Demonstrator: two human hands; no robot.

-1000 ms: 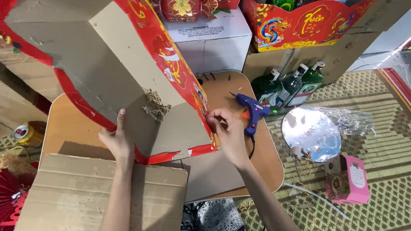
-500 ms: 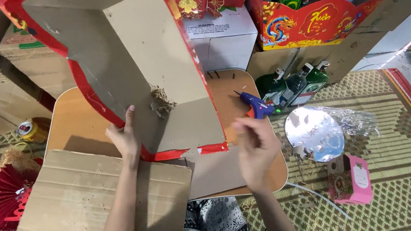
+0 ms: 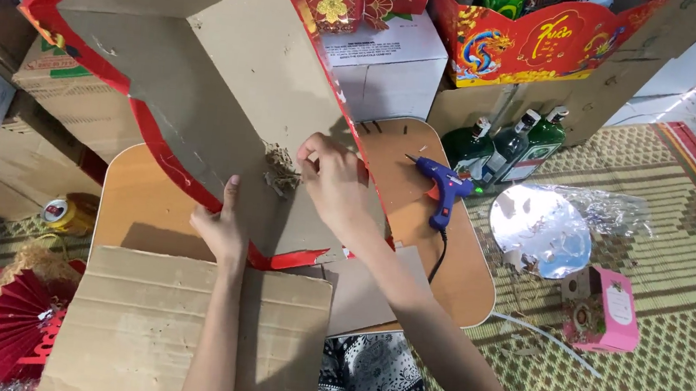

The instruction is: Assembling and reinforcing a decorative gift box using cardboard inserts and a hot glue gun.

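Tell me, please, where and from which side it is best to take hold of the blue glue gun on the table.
Grip the glue gun by its handle, probably coming from the right side with the right hand. It lies flat on the wooden table, nozzle pointing left toward the big cardboard box, handle pointing toward the person, cord trailing off the handle's end.

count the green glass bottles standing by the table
3, side by side on the mat right of the table: left bottle, middle bottle, right bottle. More may be hidden behind boxes.
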